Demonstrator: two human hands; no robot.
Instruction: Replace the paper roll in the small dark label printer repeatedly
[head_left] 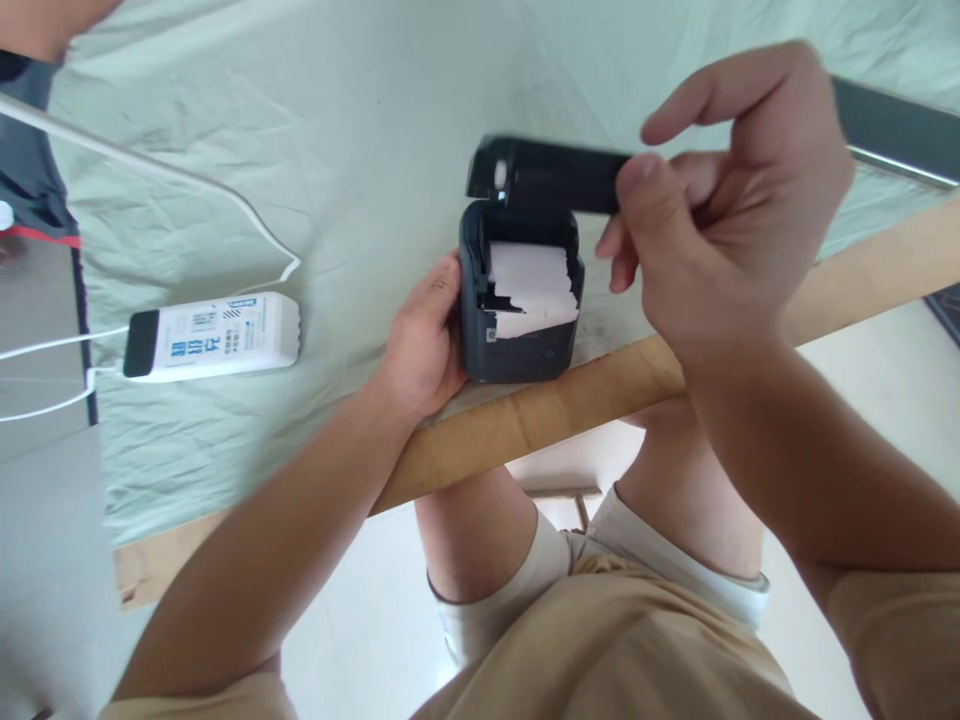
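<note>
A small dark receipt printer [517,362] stands on the cloth near the table's front edge, its top uncovered. Inside it lies a white paper roll [531,280] with a ragged, torn edge. My left hand [426,345] is wrapped around the printer's left side. Above the printer's far end, my right hand [739,190] pinches a black bar-shaped piece [566,175] between thumb and fingers. A small white part shows at its left end, and it looks like the printer cover seen edge-on. Whether it is joined to the printer I cannot tell.
A white power strip or charger [217,338] with white cables [172,172] lies to the left. At the right rests a dark flat device [896,130]. Part of another person's arm [56,22] enters at top left. A wooden edge [525,425] borders the green cloth [360,120].
</note>
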